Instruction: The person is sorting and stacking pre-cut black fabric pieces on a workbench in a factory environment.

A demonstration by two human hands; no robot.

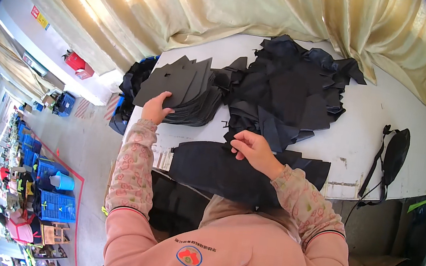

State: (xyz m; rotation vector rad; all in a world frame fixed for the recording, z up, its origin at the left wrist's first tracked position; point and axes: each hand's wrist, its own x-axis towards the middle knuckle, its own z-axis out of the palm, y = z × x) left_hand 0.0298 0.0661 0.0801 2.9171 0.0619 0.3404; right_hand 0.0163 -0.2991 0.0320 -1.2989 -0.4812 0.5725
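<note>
At the left of the white table [359, 125] lies a stack of dark grey, curved flat panels [176, 82]. My left hand [157, 108] rests on its near edge, thumb and fingers apart. Right of the stack spreads a loose heap of black fabric pieces [294, 84]. Along the table's near edge, partly over my lap, lie long black fabric pieces [208, 167]. Just above these, by the heap's near end, my right hand [255, 150] is closed with curled fingers. Whatever it may pinch is hidden against the dark cloth.
A black pouch with straps [396, 152] lies at the table's right end. Pale curtains [229, 6] hang behind the table. Dark material in a blue crate [119, 120] stands beyond its left edge. Farther left, blue crates [57, 206] and a light blue bucket [62, 181] stand on the floor.
</note>
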